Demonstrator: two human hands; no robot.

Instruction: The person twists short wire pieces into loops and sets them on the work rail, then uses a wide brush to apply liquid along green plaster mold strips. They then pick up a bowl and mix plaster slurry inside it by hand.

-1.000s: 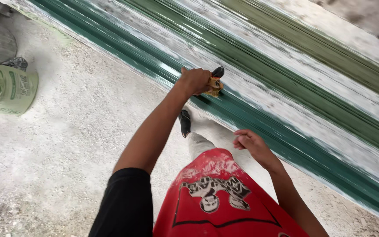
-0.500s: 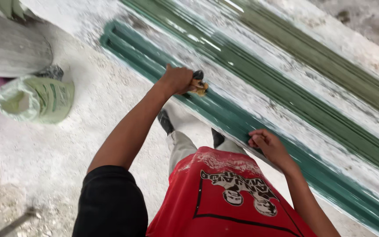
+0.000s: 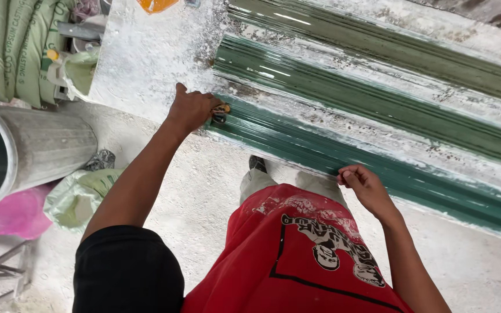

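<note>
My left hand grips a small brush with a yellowish handle and presses it on the left end of the nearest green mould channel. My right hand rests with fingertips on the near edge of that same long green mould, farther right. The mould runs diagonally across a bench crusted with white plaster. Two more green moulds lie parallel behind it. I wear a red shirt with a black sleeve.
A metal drum stands at the left with a pink bag and a pale green sack beside it. Green sacks are stacked at the upper left. A white plaster-covered slab lies at the bench's left end.
My left hand has slid the brush leftward along the nearest mould to its end. The view has swung left, bringing the drum and sacks into sight. My right hand stays on the mould's edge.
</note>
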